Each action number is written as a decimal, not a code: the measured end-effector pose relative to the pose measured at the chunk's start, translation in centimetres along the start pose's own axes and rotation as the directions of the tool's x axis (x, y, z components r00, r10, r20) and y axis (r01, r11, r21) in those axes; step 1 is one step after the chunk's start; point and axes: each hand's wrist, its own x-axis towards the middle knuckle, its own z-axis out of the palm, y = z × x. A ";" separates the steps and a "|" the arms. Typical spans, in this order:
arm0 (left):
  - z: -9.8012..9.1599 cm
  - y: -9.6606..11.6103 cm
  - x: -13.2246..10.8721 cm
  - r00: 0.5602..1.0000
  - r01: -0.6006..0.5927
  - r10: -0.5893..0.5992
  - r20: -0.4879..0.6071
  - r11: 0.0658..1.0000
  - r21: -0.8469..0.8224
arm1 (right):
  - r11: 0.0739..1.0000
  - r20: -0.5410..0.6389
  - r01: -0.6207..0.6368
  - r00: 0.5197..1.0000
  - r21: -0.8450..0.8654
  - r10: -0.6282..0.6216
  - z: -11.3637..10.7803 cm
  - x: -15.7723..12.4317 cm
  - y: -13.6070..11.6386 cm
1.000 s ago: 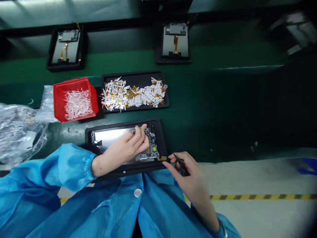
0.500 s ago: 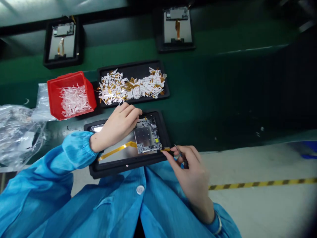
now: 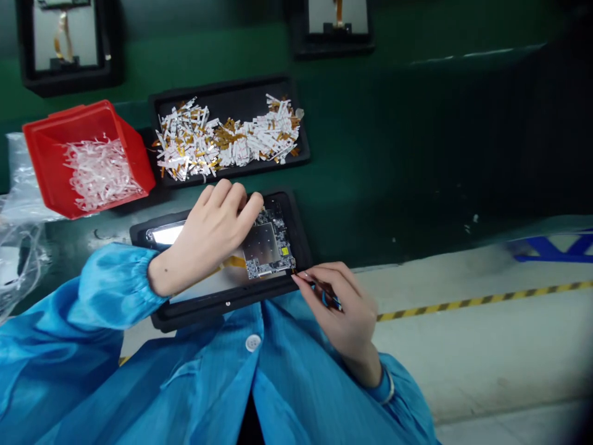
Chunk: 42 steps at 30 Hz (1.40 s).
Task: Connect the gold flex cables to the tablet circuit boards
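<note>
A black carrier tray (image 3: 301, 238) lies at the bench's near edge with a tablet back panel in it, showing a silver plate and a circuit board (image 3: 269, 247). My left hand (image 3: 210, 232) rests on the panel, fingers bent down together on the board's top left corner. My right hand (image 3: 340, 306) is closed on thin dark tweezers (image 3: 324, 293), its fingertips at the board's lower right corner. An orange flex strip (image 3: 234, 261) peeks out under my left hand.
A long black tray (image 3: 222, 93) of white and gold strips lies behind the panel. To its left sits a red bin (image 3: 44, 154) of white scraps, then crumpled clear plastic (image 3: 13, 247). Two more trayed panels (image 3: 65, 43) sit on the far green belt. A yellow-black floor line (image 3: 486, 300) runs on the right.
My left hand slid from the board to the panel's upper left, uncovering the board and the orange strip. My right hand came in to the board's corner. The view tilted down.
</note>
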 end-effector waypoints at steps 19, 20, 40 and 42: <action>-0.4 1.4 -0.2 0.979 0.129 0.067 0.193 0.531 -0.837 | 0.860 0.069 0.492 0.871 -0.133 -0.487 0.1 -0.1 3.4; -0.6 1.1 -0.3 0.977 0.152 0.047 0.207 0.526 -0.837 | 0.848 0.071 0.510 0.860 -0.142 -0.505 0.0 0.0 3.4; -0.5 0.3 -2.2 0.972 0.189 0.001 0.234 0.589 -0.786 | 0.832 0.217 0.534 0.839 -0.153 -0.498 -0.7 1.0 2.2; -0.5 0.4 -2.3 0.978 0.153 0.020 0.209 0.615 -0.774 | 0.825 0.249 0.544 0.829 -0.153 -0.500 -0.8 1.4 1.8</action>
